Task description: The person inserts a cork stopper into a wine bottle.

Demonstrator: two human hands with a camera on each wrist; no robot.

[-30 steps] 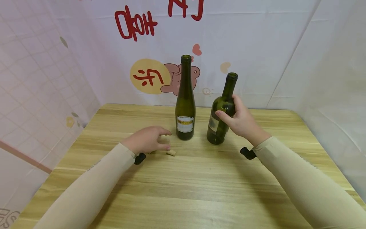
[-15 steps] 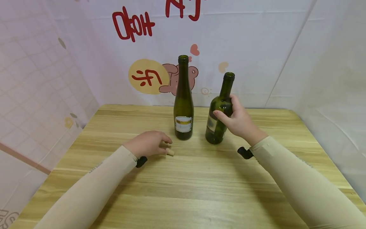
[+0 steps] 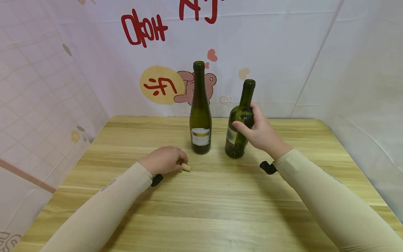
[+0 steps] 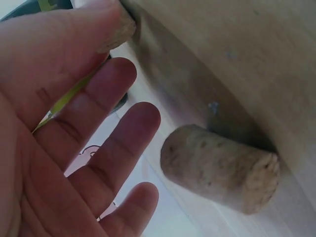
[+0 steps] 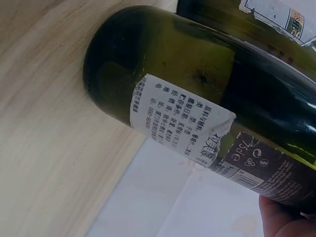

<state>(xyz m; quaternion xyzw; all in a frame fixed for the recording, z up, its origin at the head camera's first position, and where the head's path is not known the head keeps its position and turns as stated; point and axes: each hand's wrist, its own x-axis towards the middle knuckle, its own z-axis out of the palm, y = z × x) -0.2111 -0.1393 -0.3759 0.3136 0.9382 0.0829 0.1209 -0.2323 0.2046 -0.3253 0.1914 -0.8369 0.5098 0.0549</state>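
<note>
My left hand (image 3: pixel 165 160) is low over the wooden table, pinching a small tan cork (image 3: pixel 186 167) between thumb and forefinger. The cork's end (image 4: pixel 120 37) shows beside the thumb in the left wrist view, where the other fingers are loosely spread. A second cork (image 4: pixel 217 168) lies on the table below those fingers, hidden by the hand in the head view. My right hand (image 3: pixel 263 133) grips a broad-shouldered green wine bottle (image 3: pixel 240 119) round its upper body. Its base is at the table, and its back carries a torn white label (image 5: pixel 180 116).
A taller, slimmer green bottle (image 3: pixel 200 112) with a white and yellow label stands upright left of the gripped one, uncorked. Behind the table (image 3: pixel 220 210) hangs a white printed cloth (image 3: pixel 267 42), with more cloth along both sides.
My left hand has come down slightly, and its thumb and forefinger have closed on the cork. The right hand keeps its grip on the wine bottle; the head view has shifted a little.
</note>
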